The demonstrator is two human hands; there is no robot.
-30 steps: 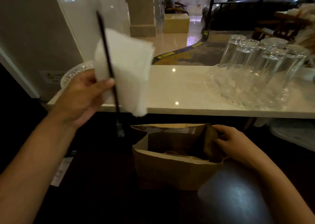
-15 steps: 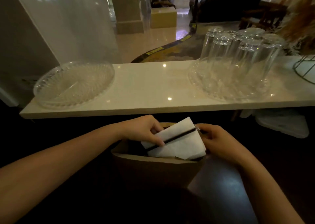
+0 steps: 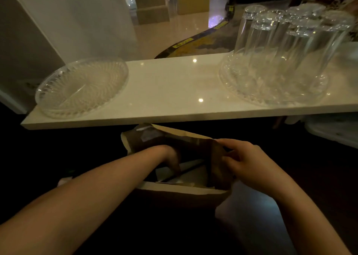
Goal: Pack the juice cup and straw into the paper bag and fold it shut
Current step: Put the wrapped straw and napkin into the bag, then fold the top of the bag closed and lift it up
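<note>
The left hand [image 3: 171, 158] is deep in the open paper bag [image 3: 180, 191], fingers closed on the straw [image 3: 190, 170] and a napkin [image 3: 193, 177], while the right hand [image 3: 246, 162] pinches the bag's edge at 3 o'clock. The fold is still left (I cannot see the juice cup). At 12 o'clock sits the white worktop [image 3: 166, 91].

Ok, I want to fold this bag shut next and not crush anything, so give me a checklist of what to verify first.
1. Straw inside the paper bag: ok, it lies below the rim.
2. White napkin inside: ok.
3. Left hand out of the bag: not ok, it reaches inside.
4. Right hand holding the bag's right edge: ok.
5. Juice cup inside: cannot tell, the interior is too dark.
6. Bag top free to fold: not ok, the mouth is spread open around the left hand.
</note>
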